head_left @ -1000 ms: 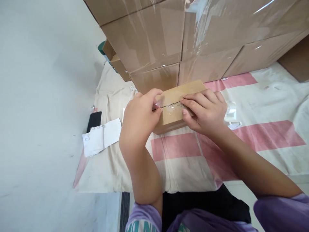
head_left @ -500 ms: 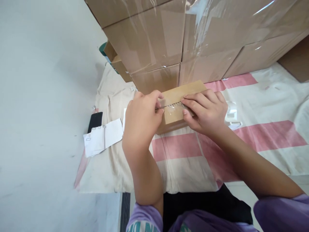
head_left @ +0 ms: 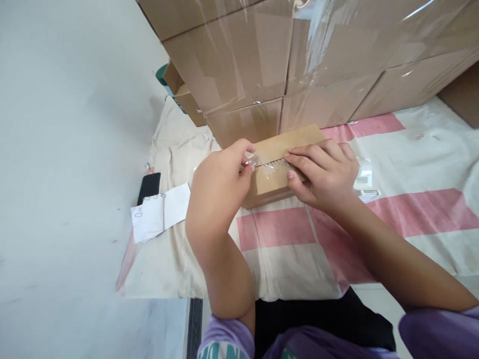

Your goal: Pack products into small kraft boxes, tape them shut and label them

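Observation:
A small brown cardboard box (head_left: 279, 149) lies on a cream cloth with pink stripes (head_left: 284, 234). A strip of clear tape (head_left: 267, 167) runs along its front seam. My left hand (head_left: 219, 187) is closed, pinching the tape's left end at the box's left side. My right hand (head_left: 325, 174) grips the box from the right, fingers laid along the top edge and thumb pressed on the front face.
A tall stack of large cardboard boxes (head_left: 292, 65) wrapped in clear film stands right behind the small box. A black phone (head_left: 148, 185) and white papers with clips (head_left: 159, 214) lie at the cloth's left edge. A white object (head_left: 364, 182) sits right of my hand.
My left hand's fingers have shifted slightly on the tape end. The view has drifted a little to the left. The box and my right hand stay in place.

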Motion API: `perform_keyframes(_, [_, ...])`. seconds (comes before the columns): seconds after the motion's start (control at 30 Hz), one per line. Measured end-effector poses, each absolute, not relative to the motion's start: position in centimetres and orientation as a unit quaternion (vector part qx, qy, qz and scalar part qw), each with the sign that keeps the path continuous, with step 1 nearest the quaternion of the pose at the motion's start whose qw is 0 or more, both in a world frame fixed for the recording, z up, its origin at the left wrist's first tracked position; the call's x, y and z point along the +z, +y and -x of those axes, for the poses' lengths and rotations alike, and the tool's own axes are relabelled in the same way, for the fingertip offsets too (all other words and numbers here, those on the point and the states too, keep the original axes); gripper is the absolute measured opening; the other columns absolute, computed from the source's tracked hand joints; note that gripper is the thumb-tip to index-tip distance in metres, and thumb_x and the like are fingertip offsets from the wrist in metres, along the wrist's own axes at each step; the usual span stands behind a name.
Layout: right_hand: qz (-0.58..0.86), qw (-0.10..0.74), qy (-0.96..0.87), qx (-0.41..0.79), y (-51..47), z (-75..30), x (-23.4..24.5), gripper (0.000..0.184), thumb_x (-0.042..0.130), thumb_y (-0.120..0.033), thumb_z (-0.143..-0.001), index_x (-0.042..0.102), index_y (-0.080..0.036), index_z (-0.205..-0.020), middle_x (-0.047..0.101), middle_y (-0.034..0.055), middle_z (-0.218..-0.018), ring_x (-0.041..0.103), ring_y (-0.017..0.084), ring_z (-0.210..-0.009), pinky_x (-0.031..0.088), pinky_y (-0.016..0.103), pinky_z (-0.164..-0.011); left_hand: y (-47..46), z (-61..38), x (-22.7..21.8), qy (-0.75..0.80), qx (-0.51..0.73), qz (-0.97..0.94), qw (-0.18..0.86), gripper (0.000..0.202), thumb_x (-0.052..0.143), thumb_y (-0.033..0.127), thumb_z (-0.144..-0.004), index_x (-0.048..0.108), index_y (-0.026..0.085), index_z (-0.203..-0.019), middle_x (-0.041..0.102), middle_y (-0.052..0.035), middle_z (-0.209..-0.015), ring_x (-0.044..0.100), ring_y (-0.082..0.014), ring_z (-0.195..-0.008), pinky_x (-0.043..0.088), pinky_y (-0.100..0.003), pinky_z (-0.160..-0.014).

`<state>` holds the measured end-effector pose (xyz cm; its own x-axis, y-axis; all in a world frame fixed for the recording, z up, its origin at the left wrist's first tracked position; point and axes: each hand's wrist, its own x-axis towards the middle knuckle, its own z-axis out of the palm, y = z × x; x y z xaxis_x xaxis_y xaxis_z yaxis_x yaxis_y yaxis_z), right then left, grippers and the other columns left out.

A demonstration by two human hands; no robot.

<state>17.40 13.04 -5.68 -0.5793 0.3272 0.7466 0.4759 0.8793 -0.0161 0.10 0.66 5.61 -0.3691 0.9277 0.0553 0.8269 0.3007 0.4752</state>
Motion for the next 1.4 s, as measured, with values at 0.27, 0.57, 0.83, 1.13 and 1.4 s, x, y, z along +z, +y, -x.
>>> perform_keyframes(0.27, [0.222, 0.403, -0.883, -0.097, 13.1, -17.4, -5.6, 0.029, 0.051, -0.040, -0.097, 0.073, -0.023, -0.103, 0.075, 0.0059, -0.104, 0.059, 0.024, -0.089, 0.033, 0.040, -0.075, 0.0, 0.2, 6.5, 0.775, 0.215, -0.560, 0.197, 0.031, 0.054, 0.016, -0.093, 0.064, 0.030, -0.119, 0.073, 0.0025, -0.096, 0.066, -0.0190, -0.088, 0.046, -0.032, -0.071])
perform_keyframes(0.57, [0.227, 0.391, -0.884, -0.121, 13.2, -17.5, -5.8, 0.028, 0.054, -0.040, -0.095, 0.073, -0.023, -0.105, 0.075, 0.0064, -0.105, 0.058, 0.025, -0.091, 0.034, 0.040, -0.076, -0.3, 0.9, 6.4, 0.760, 0.201, -0.571, 0.235, 0.037, 0.054, 0.018, -0.091, 0.060, 0.030, -0.126, 0.071, 0.0027, -0.092, 0.065, -0.0172, -0.084, 0.048, -0.030, -0.071])
perform_keyframes(0.83, [0.219, 0.396, -0.884, -0.117, 13.2, -17.5, -5.9, 0.028, 0.054, -0.039, -0.095, 0.073, -0.022, -0.107, 0.074, 0.0069, -0.106, 0.058, 0.026, -0.091, 0.035, 0.041, -0.076, -1.2, 2.7, 6.4, 0.758, 0.225, -0.558, 0.253, 0.031, 0.050, 0.024, -0.097, 0.059, 0.031, -0.126, 0.074, 0.0013, -0.092, 0.067, -0.0176, -0.087, 0.050, -0.029, -0.073])
perform_keyframes(1.13, [0.223, 0.389, -0.888, -0.103, 13.2, -17.5, -5.9, 0.029, 0.054, -0.040, -0.095, 0.072, -0.023, -0.108, 0.073, 0.0078, -0.106, 0.057, 0.027, -0.093, 0.035, 0.042, -0.075, -0.5, 2.9, 5.6, 0.766, 0.216, -0.545, 0.265, 0.032, 0.060, 0.024, -0.091, 0.063, 0.031, -0.122, 0.072, 0.0016, -0.092, 0.065, -0.0170, -0.084, 0.051, -0.029, -0.072])
perform_keyframes(1.4, [0.228, 0.389, -0.886, -0.108, 13.2, -17.4, -5.9, 0.029, 0.053, -0.040, -0.095, 0.073, -0.023, -0.107, 0.074, 0.0079, -0.105, 0.057, 0.026, -0.091, 0.035, 0.041, -0.076, -0.1, 1.9, 5.8, 0.786, 0.217, -0.519, 0.255, 0.038, 0.062, 0.016, -0.086, 0.063, 0.029, -0.121, 0.070, 0.0024, -0.092, 0.064, -0.0156, -0.079, 0.047, -0.028, -0.065])
